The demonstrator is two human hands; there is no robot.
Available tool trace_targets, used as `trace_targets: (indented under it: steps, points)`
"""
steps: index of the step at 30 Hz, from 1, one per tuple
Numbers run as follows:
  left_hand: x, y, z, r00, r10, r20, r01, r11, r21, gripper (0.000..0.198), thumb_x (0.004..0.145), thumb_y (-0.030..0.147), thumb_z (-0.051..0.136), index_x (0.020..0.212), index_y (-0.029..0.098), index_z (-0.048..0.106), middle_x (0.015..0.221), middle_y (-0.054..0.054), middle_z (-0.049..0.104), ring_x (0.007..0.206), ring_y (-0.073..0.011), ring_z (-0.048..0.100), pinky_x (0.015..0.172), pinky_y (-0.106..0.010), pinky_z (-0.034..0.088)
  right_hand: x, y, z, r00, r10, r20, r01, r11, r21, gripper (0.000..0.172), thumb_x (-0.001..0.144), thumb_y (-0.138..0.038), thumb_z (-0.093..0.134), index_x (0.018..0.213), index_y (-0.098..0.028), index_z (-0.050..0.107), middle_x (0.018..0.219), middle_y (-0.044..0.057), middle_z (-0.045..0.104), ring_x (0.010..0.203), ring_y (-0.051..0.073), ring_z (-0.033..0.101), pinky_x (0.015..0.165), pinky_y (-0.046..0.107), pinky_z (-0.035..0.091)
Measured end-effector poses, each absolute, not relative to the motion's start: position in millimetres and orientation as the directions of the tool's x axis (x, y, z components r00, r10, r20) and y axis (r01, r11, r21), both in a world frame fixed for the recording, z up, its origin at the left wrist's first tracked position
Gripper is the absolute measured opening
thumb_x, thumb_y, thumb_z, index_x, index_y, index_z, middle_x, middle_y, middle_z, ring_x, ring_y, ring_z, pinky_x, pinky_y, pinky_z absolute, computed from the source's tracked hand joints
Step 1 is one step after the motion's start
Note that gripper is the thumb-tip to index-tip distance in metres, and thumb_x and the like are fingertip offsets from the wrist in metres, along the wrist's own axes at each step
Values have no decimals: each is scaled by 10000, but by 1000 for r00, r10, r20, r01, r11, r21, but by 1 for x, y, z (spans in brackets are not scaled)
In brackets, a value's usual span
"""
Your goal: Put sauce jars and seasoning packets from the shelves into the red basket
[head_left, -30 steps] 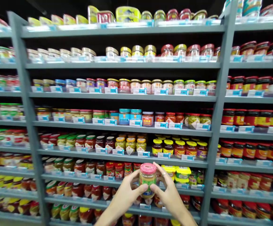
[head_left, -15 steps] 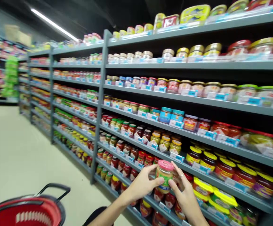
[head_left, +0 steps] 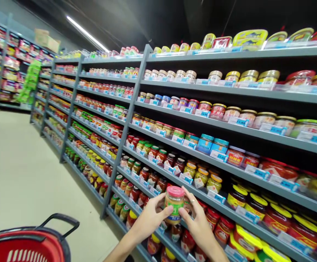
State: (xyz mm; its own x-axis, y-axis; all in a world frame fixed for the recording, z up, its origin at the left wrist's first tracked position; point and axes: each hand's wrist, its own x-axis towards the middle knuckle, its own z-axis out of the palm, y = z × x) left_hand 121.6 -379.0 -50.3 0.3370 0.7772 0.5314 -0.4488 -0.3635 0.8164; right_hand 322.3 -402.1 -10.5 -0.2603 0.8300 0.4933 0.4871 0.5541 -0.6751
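Note:
Both hands hold up a glass jar with a pink lid and a green label, in front of the lower shelves. My left hand grips its left side, thumb across the label. On the other side, my right hand has its thumb on the label and its fingers curled around behind. A ring shows on one right finger. The jar is upright, lid up, and its back is hidden from me.
A long grey shelf unit full of jars runs from the right into the distance. At lower left stands a red shopping basket with a black handle. Pale floor stretches along the aisle. A green display rack is at the far end.
The view has turned and tilted, so the shelves appear shifted right and slanted. The jar and both hands sit further left in the picture, with the grip much the same.

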Motion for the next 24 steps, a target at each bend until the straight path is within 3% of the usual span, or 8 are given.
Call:
trace_targets:
  steps: [6, 9, 13, 18, 24]
  points:
    - [101, -324, -36, 339, 786, 517, -445, -350, 824, 595, 908, 470, 702, 1424, 196, 589, 1433, -120, 636, 1271, -309, 629, 1064, -414, 527, 296, -351, 7, -287, 805, 520, 484, 590, -646, 640, 989, -438, 592, 1580, -341, 366, 1564, 67, 489, 1423, 249, 495, 1198, 449, 419]
    - [86, -291, 8, 342, 769, 541, -487, -347, 801, 576, 897, 505, 705, 1353, 160, 639, 1384, -130, 668, 1244, -311, 643, 1050, -401, 534, 271, -319, 50, -265, 770, 580, 472, 629, -618, 619, 990, -466, 581, 1566, -327, 403, 1532, 77, 518, 1388, 255, 523, 1170, 444, 447]
    - [68, -255, 75, 267, 779, 568, -561, -354, 749, 691, 846, 610, 710, 1335, 126, 649, 1365, -139, 674, 1305, -332, 599, 1099, -410, 494, 237, -285, 120, -194, 766, 612, 489, 617, -617, 618, 1016, -491, 521, 1582, -292, 374, 1521, 72, 513, 1389, 251, 508, 1189, 433, 412]
    - [51, -246, 103, 273, 873, 405, -551, -203, 809, 762, 828, 681, 673, 1355, 130, 647, 1350, -141, 685, 1344, -352, 569, 1135, -452, 466, 219, -281, 152, -158, 843, 514, 515, 514, -686, 540, 1059, -472, 419, 1576, -321, 381, 1525, 29, 523, 1446, 243, 439, 1242, 455, 327]
    - [39, -281, 131, 411, 899, 152, -404, 30, 914, 696, 874, 592, 691, 1408, 154, 600, 1400, -143, 656, 1319, -328, 598, 1131, -442, 477, 218, -326, 163, -49, 933, 357, 421, 343, -840, 594, 1036, -470, 484, 1593, -325, 339, 1547, 38, 501, 1429, 250, 462, 1222, 440, 363]
